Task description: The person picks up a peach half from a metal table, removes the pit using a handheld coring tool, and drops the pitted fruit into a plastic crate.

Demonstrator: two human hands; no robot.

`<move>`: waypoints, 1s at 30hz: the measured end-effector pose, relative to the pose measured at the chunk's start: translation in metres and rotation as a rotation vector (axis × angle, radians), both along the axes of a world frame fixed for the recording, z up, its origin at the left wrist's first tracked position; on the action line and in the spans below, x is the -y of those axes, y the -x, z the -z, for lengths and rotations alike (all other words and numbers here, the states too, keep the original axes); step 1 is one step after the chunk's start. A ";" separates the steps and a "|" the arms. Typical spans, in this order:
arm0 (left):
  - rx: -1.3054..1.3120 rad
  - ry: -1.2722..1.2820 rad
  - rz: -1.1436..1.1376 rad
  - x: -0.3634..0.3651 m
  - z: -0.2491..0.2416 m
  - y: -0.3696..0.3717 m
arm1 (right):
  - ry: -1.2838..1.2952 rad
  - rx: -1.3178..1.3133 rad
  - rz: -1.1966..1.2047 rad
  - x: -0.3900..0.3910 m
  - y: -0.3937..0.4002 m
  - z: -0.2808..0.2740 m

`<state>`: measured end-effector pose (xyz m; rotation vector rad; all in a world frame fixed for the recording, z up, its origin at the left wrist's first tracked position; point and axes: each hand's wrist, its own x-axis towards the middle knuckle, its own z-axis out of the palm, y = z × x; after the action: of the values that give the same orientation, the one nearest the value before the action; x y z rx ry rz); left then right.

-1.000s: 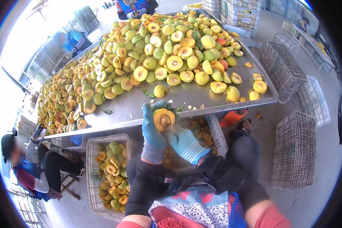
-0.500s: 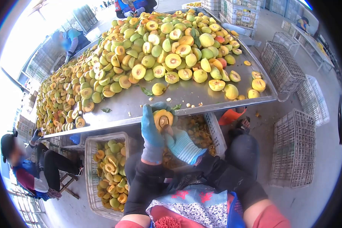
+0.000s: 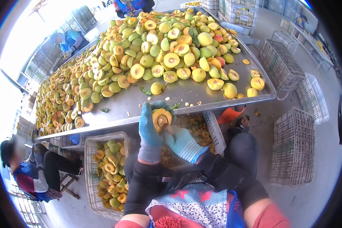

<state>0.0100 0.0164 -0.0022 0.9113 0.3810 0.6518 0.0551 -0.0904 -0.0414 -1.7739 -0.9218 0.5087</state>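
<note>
My left hand [image 3: 150, 127], in a blue-coated glove, is closed around a halved peach [image 3: 158, 115] with its cut yellow face towards my right hand. My right hand [image 3: 186, 143], in a striped glove, is closed on a small tool with a curved loop [image 3: 162, 121], which sits in the middle of the cut face. Most of this tool is hidden by my fingers and the fruit. Both hands are just off the near edge of the metal table [image 3: 193, 95]. Below them, a crate [image 3: 216, 133] holds brownish fruit pieces.
A big pile of halved peaches [image 3: 140, 57] covers much of the table. Left of my legs stands a white crate [image 3: 89, 171] of peach halves. Slatted crates [image 3: 292, 148] stand at the right. A seated co-worker [image 3: 30, 171] is at the left; others are across the table.
My hands stay together at the peach, with the loop shifted slightly in its cut face. The seated co-worker at the left has drawn a hand back from the table edge towards the lap.
</note>
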 end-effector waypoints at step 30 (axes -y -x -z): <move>-0.340 -1.111 0.096 -0.030 0.036 0.014 | 0.095 0.077 0.017 0.014 0.000 0.015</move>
<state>-0.0040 0.0466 -0.0387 2.1030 0.2531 0.6027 0.0551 -0.1039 -0.0560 -1.8965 -0.9486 0.4829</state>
